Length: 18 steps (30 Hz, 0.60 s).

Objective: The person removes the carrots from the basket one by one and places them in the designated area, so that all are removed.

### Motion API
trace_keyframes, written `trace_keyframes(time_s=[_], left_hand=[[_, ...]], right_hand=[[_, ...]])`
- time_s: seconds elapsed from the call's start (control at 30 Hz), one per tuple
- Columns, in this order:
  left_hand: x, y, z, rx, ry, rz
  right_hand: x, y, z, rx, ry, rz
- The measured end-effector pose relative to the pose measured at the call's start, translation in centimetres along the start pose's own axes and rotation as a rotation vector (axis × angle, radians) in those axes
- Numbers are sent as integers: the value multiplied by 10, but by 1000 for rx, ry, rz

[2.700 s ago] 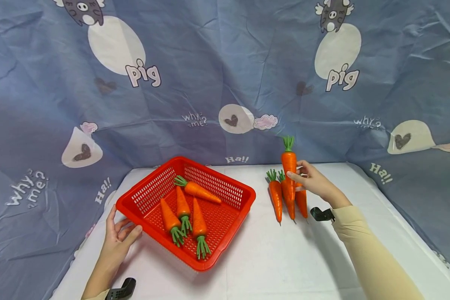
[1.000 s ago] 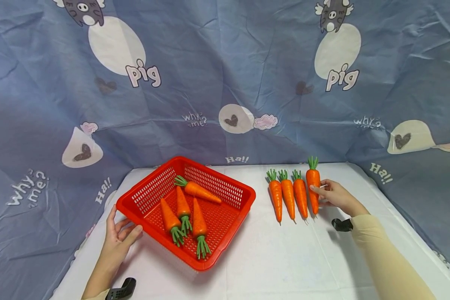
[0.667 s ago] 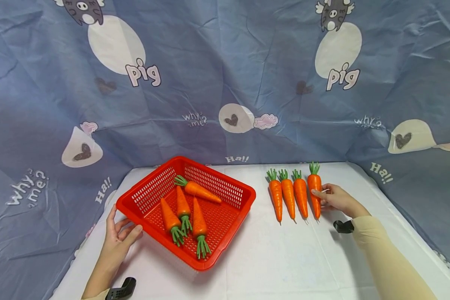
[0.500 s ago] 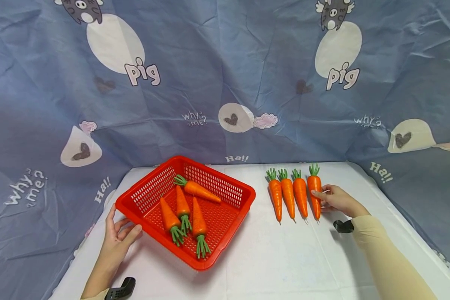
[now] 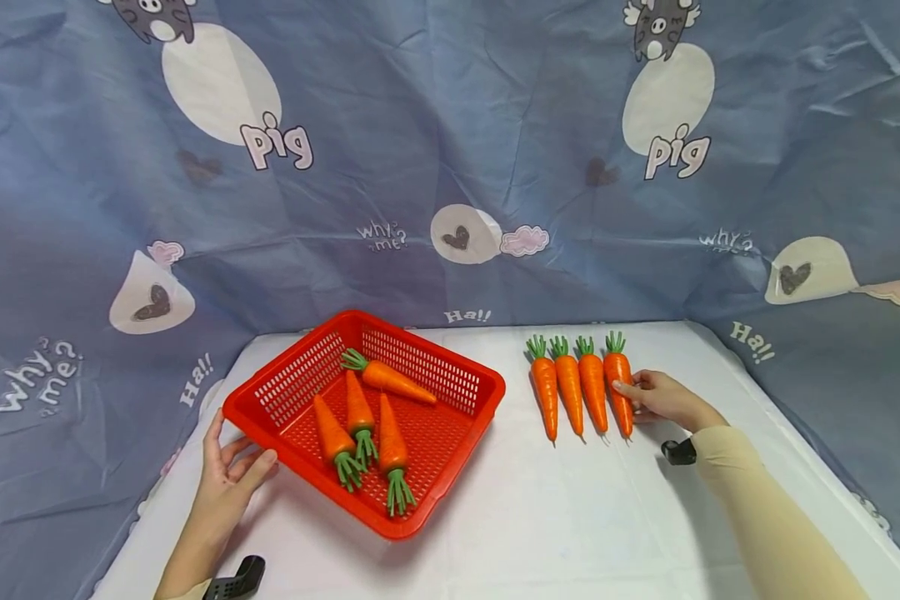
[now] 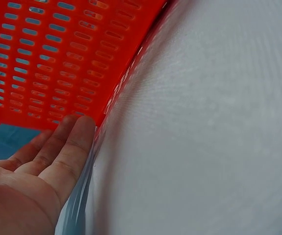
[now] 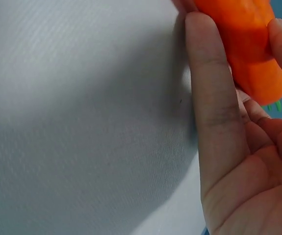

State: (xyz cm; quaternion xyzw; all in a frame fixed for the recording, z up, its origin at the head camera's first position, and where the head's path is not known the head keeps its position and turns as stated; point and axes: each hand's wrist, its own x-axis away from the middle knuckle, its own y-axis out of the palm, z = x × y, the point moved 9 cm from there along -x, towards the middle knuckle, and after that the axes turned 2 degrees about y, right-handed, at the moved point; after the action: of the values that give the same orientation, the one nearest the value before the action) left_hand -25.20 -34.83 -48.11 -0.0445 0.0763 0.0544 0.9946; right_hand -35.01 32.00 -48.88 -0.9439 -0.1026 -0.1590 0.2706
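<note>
My right hand (image 5: 669, 402) holds an orange carrot (image 5: 617, 367) with a green top, thumb on its near face and fingers behind. It is the rightmost of several carrots (image 5: 568, 390) lying side by side on the white table, tops pointing away. In the right wrist view the held carrot (image 7: 248, 54) sits between thumb and fingers, close over the cloth. At the left corner of a red perforated basket (image 5: 438, 446), my left hand (image 5: 221, 492) touches the rim, its fingertips against the outer wall in the left wrist view. Several carrots (image 5: 392, 433) lie inside the basket.
White cloth (image 5: 555, 517) covers the table between the basket and the right arm. A blue printed curtain (image 5: 390, 167) rises behind the table and along both sides. Black devices (image 5: 678, 452) are strapped to both wrists.
My right hand has carried the carrot right and down, from above the row to its right end, and it still holds it there. The left hand stays at the basket.
</note>
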Motion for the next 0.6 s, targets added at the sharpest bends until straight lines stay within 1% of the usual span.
trace_keyframes(time_s=[0.23, 0.33, 0.43, 0.6], left_hand=[[-1, -2, -2, -14, -5, 0], [-1, -2, -2, -25, -16, 3], [-1, -2, -2, -32, -24, 2], [0, -1, -1, -26, -17, 1]], right_hand=[[-1, 1, -2, 66, 22, 6], [-1, 0, -5, 115, 22, 7], [-2, -1, -6, 165, 45, 16], [-4, -3, -7, 214, 62, 27]])
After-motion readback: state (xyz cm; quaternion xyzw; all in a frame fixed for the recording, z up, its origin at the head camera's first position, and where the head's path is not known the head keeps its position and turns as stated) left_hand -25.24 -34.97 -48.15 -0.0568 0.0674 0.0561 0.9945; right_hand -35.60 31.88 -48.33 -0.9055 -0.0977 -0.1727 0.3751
